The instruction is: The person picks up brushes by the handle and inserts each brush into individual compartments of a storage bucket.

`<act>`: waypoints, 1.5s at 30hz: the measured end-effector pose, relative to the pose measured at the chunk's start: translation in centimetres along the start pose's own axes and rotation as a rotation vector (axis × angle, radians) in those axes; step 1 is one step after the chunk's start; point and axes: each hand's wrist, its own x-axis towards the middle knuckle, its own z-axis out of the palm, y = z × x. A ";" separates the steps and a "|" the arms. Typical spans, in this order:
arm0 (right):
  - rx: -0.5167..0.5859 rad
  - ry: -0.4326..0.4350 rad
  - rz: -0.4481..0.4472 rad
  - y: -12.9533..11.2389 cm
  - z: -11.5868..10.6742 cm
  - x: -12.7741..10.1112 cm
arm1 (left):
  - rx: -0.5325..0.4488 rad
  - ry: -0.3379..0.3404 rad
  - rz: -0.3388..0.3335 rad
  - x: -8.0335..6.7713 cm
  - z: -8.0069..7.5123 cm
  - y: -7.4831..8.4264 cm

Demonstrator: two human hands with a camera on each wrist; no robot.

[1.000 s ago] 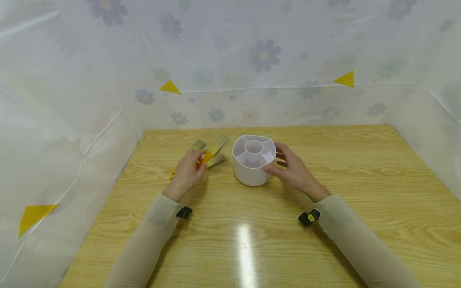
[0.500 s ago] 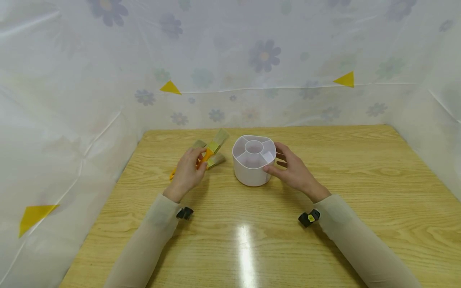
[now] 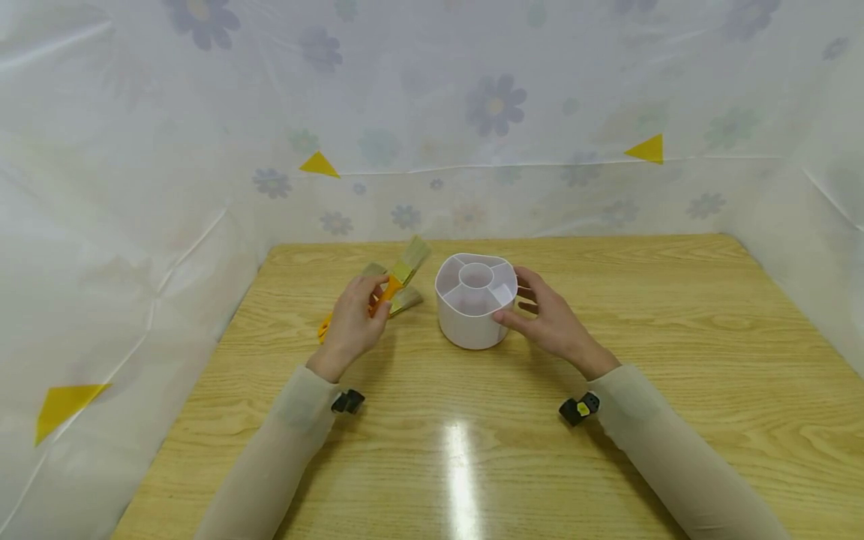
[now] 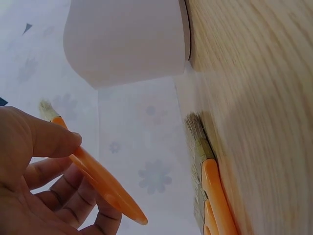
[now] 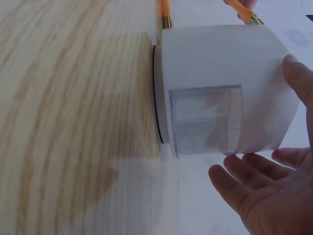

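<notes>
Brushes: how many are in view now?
3: the held brush in the left hand; a near brush and a far brush on the table. The hand partly covers these two; more may be hidden.

- Here's your wooden table [image 3: 418, 405], yellow-brown, the grain running side to side, a bright streak of light [image 3: 462, 472] gleaming on the part nearest you!
- Centre of the far half, and there it is: the white organizer [image 3: 472, 330], upright, base on the wood, divided compartments facing up.
- Just to your left of it, two orange-handled brushes lie on the tabletop: rear brush [image 3: 373, 269], front brush [image 3: 407, 298], bristles apart, handles partly hidden from your head view.
</notes>
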 end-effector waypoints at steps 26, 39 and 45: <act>-0.004 -0.001 -0.003 -0.3 0.0 -0.1 | -0.039 0.011 0.012 0.0 -0.2 0.9; -0.005 0.002 -0.021 -0.2 0.1 -0.1 | -0.048 0.026 0.049 0.0 0.0 1.3; -0.011 0.002 -0.019 -0.1 0.1 0.0 | -0.059 0.029 0.054 -0.1 0.0 1.5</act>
